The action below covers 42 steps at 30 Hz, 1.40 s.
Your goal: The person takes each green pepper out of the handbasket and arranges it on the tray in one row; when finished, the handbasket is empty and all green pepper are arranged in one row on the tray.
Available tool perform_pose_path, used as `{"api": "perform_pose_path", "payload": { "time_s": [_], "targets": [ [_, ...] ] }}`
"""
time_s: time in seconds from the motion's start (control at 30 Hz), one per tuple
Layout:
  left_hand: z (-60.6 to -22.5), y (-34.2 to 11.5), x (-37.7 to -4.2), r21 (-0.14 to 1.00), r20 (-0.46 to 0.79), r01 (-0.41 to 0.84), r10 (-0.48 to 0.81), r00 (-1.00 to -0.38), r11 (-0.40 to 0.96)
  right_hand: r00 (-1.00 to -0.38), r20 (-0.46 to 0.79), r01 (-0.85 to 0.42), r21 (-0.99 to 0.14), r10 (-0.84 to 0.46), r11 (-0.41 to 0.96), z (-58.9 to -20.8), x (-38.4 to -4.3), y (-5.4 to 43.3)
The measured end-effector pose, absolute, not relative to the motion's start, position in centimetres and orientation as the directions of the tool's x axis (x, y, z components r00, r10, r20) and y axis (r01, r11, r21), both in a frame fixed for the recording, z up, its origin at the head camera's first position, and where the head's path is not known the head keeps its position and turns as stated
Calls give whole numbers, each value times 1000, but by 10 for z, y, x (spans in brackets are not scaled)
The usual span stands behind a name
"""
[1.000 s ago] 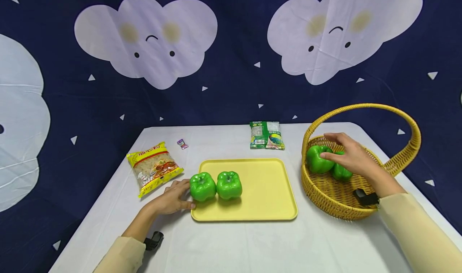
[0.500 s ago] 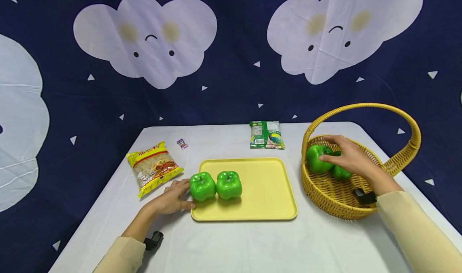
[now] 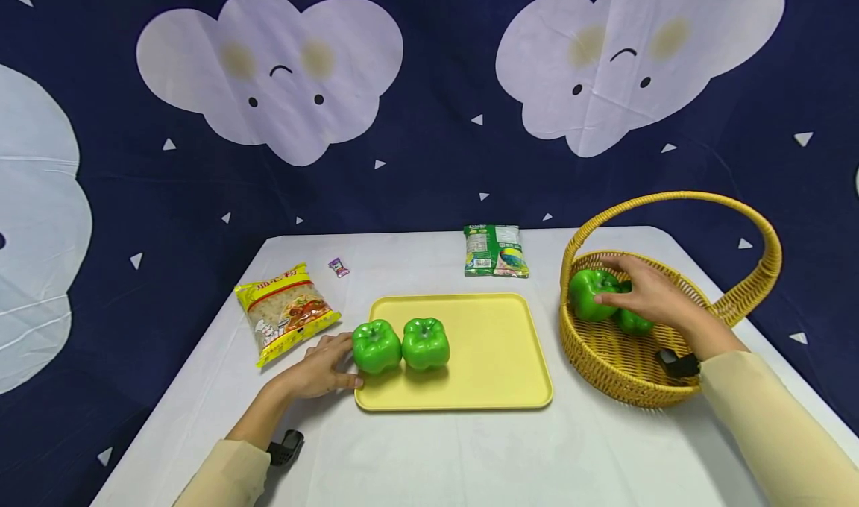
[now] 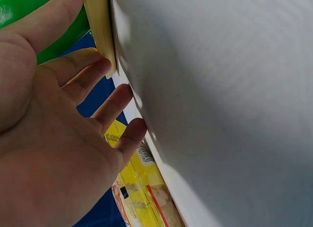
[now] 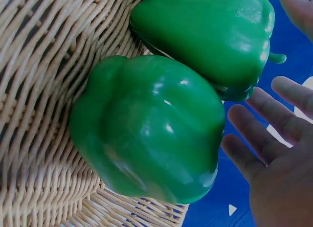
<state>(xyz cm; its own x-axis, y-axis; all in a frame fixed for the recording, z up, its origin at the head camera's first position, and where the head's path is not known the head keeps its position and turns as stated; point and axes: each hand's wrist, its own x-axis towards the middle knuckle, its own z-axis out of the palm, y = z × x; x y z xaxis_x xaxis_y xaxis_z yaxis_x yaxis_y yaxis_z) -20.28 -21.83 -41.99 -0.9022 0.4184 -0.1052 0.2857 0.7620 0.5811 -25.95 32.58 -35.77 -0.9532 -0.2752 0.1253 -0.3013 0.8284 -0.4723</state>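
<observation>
My left hand (image 3: 321, 369) lies at the left edge of the yellow tray (image 3: 496, 358), thumb at the rim, fingers spread and relaxed. In the left wrist view, its fingertips (image 4: 101, 63) are close to the tray's side. Two green bell peppers, a left one (image 3: 376, 347) and a right one (image 3: 426, 345), sit side by side on the tray; the left one is nearest this hand. My right hand (image 3: 649, 292) reaches into the wicker basket (image 3: 604, 369), over two more bell peppers (image 5: 146, 129), thumb overlapping the left one. Its fingers are loosely extended in the right wrist view.
A yellow noodle packet (image 3: 288, 313) lies left of the tray, with a small purple wrapper (image 3: 338, 268) behind it. At the back is a green snack bag (image 3: 496, 251). The basket's tall handle (image 3: 678, 196) arches above the right hand.
My right hand has sunk slightly, its fingers lower around the basket's left pepper. The left hand and the tray's peppers stay where they were.
</observation>
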Motion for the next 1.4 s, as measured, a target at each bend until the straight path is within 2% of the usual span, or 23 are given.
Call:
{"api": "perform_pose_path", "payload": {
  "time_s": [0.8, 1.4],
  "targets": [
    [-419, -218, -202, 581, -106, 285, 418, -902, 762, -942, 92, -329, -429, -322, 841, -362, -261, 328],
    [-418, -218, -202, 581, -109, 283, 417, -902, 763, -942, 133, -336, -422, -309, 842, -362, -260, 329]
  ]
}}
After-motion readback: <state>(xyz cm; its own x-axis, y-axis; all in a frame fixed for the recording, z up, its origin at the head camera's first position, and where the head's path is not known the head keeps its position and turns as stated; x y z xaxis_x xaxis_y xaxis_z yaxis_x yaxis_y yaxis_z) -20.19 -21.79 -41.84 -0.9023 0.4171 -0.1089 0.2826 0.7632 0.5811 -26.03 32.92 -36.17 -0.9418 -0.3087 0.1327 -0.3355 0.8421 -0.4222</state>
